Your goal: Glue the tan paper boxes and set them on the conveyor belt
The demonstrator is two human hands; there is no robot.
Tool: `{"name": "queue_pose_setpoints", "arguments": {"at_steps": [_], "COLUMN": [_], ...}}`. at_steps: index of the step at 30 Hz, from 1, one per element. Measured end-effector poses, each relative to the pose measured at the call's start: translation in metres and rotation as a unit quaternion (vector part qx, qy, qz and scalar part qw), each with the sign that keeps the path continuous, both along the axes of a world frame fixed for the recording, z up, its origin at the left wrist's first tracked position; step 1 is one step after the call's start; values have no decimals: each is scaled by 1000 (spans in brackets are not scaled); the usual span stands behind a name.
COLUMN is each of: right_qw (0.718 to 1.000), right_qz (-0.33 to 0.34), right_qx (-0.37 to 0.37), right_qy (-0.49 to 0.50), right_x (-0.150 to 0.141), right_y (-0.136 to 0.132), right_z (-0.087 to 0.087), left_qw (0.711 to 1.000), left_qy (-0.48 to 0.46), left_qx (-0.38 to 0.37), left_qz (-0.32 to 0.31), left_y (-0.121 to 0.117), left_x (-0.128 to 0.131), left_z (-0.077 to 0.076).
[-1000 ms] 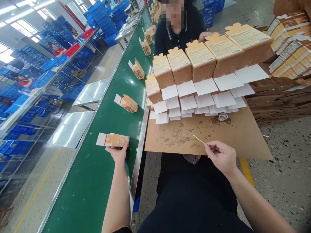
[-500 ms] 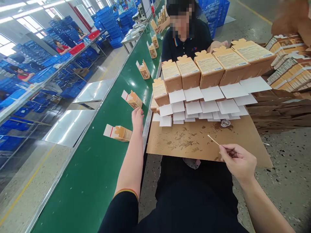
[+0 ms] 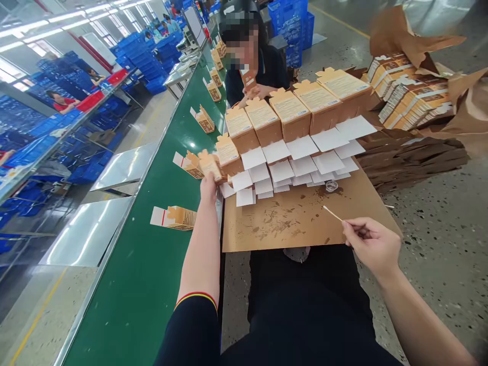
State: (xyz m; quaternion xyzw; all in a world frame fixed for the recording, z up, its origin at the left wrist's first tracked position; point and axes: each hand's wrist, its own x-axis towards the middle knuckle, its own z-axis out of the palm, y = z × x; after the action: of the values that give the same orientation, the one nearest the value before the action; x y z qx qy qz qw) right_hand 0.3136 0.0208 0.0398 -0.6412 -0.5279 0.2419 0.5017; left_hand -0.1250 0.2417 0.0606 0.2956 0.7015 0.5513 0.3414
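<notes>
My left hand (image 3: 208,187) grips a small brown carton (image 3: 209,163) at the near left end of the stack, beside the green conveyor belt (image 3: 125,264). Its fingers are partly hidden behind the carton. In my right hand (image 3: 373,245), a cotton swab (image 3: 332,213) is pinched between thumb and fingers, its white tip pointing up and left over the cardboard sheet (image 3: 259,236). The stacked cartons (image 3: 292,119) lie in rows with white flaps (image 3: 253,157) toward me. On the belt, another open carton (image 3: 179,217) rests left of my forearm.
A small clear round dish (image 3: 331,186) sits on the wet-spotted cardboard. Across the stack, a co-worker (image 3: 263,66) holds a carton. Bundled flat cartons (image 3: 415,101) lie in brown paper at right. More cartons (image 3: 203,119) stand along the belt.
My left hand has gone from above the belt to the stack's left end and taken hold of a carton. The view has turned slightly right. The co-worker now holds a carton up.
</notes>
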Motion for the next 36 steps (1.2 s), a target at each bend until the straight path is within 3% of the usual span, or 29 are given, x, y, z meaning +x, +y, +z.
{"name": "queue_pose_setpoints", "arguments": {"at_steps": [5,7,10,13,16,20,23,28,31,36], "right_qw": [992,986,973,962,963,972,980,966,959,940], "right_qz": [-17,20,76,109,118,112,107,248,276,321], "right_qx": [-17,-23,-33,-65,-81,-49,-20,-16,4,17], "right_qy": [-121,-166,-215,-241,-227,-202,-169,-68,-65,-114], "right_x": [28,39,46,47,51,59,41,-45,-88,-106], "right_y": [49,74,107,128,138,124,89,21,2,-2], "right_z": [5,8,9,8,8,13,15,-8,-30,-48], "left_qw": [982,975,964,965,979,990,992,993,994,996], "left_qy": [-103,-84,-40,-48,-73,-94,-81,-72,-63,-55], "left_qx": [125,192,265,247,173,82,72,47,40,24], "left_qz": [98,79,1,-67,-76,-69,-61,-79,-78,-70], "left_y": [-50,-83,-139,-187,-212,-218,-215,-215,-216,-217], "left_x": [-16,-15,-2,24,56,89,99,94,93,98], "left_z": [9,18,36,41,20,-26,-47,-54,-54,-54]}}
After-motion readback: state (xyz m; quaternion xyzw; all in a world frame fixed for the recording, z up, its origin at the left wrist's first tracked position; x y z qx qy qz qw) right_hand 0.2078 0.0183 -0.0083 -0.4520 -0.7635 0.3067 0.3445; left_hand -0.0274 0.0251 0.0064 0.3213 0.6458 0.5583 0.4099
